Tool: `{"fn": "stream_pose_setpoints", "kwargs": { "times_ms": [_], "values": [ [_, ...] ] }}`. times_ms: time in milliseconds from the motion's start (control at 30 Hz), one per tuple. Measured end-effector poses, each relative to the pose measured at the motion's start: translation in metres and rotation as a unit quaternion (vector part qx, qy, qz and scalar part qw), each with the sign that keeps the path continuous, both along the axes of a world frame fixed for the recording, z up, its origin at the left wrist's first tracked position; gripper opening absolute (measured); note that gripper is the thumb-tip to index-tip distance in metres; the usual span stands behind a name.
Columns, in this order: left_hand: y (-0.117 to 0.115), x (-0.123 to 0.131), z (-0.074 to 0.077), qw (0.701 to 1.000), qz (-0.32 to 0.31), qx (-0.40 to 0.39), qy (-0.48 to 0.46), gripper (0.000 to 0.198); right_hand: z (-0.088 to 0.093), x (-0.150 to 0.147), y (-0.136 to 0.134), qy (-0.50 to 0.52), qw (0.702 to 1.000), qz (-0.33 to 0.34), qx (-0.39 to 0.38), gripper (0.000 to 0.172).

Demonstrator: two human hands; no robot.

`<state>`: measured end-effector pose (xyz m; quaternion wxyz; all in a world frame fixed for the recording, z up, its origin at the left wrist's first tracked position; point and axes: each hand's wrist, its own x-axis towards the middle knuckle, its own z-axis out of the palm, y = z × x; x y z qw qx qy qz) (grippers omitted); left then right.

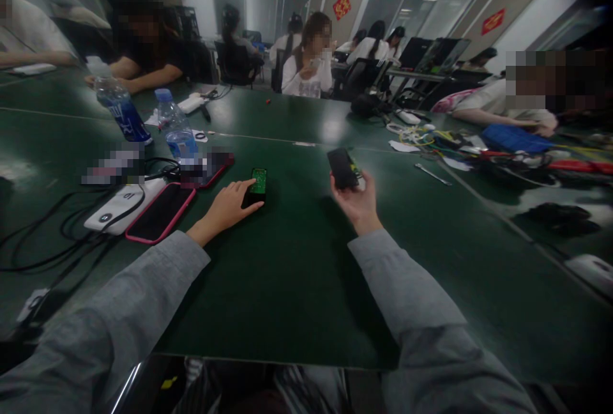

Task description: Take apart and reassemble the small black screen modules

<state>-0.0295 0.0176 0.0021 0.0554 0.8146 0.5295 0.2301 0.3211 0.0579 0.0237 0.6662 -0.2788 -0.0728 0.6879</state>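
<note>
My left hand (228,206) reaches across the dark green table (287,273). Its fingers are closed around a small black part with a green circuit board (258,185) that lies on the table. My right hand (360,200) is raised palm up a little above the table, its fingers curled round a flat black cover (341,167) with a yellow-green bit at its edge. Both arms wear grey sleeves.
To the left lie a pink-cased phone (160,212), a white power bank (125,206), cables and two water bottles (119,104). A metal tool (432,174) and a clutter of wires and parts (507,149) lie to the right. Several people sit around the far tables.
</note>
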Motion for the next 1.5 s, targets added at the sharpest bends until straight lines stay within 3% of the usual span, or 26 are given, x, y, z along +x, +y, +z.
{"fn": "stream_pose_setpoints", "kwargs": {
  "times_ms": [200, 400, 467, 600, 700, 800, 967, 1100, 1200, 1400, 1500],
  "values": [
    [0.001, 0.000, -0.001, 1.000, -0.002, -0.005, -0.009, 0.073, 0.010, -0.006, -0.004, -0.024, 0.999, 0.007, 0.022, 0.032],
    [0.005, -0.003, -0.007, 0.999, -0.013, 0.016, -0.038, 0.078, 0.005, -0.050, -0.016, -0.124, 0.989, 0.076, 0.017, 0.035],
    [0.005, -0.004, -0.008, 0.997, -0.012, 0.047, -0.057, 0.080, 0.005, -0.065, -0.020, -0.177, 0.978, 0.092, 0.058, 0.042],
    [0.005, -0.004, -0.007, 0.995, -0.005, 0.066, -0.071, 0.078, 0.008, -0.077, -0.029, -0.287, 0.940, 0.086, 0.164, 0.048],
    [0.005, -0.004, -0.007, 0.997, -0.015, 0.056, -0.055, 0.075, 0.003, -0.072, -0.029, -0.413, 0.887, 0.047, 0.199, 0.049],
    [0.005, -0.004, -0.008, 0.998, -0.031, 0.043, -0.033, 0.072, -0.013, -0.062, -0.023, -0.507, 0.842, 0.000, 0.183, 0.052],
    [0.007, -0.003, -0.010, 0.998, -0.045, 0.033, -0.022, 0.068, -0.041, -0.053, -0.012, -0.579, 0.802, -0.052, 0.134, 0.051],
    [0.006, -0.003, -0.008, 0.998, -0.055, 0.026, -0.024, 0.064, -0.044, -0.054, -0.015, -0.618, 0.763, -0.061, 0.178, 0.044],
    [0.005, -0.003, -0.005, 0.998, -0.056, 0.021, -0.032, 0.063, -0.037, -0.056, -0.023, -0.666, 0.705, -0.079, 0.233, 0.041],
    [0.005, -0.002, -0.004, 0.998, -0.054, 0.013, -0.042, 0.062, -0.024, -0.061, -0.035, -0.816, 0.490, -0.061, 0.300, 0.060],
    [0.005, -0.001, -0.004, 0.998, -0.053, 0.017, -0.041, 0.061, -0.024, -0.067, -0.037, -0.849, 0.422, -0.019, 0.319, 0.065]
  ]
}}
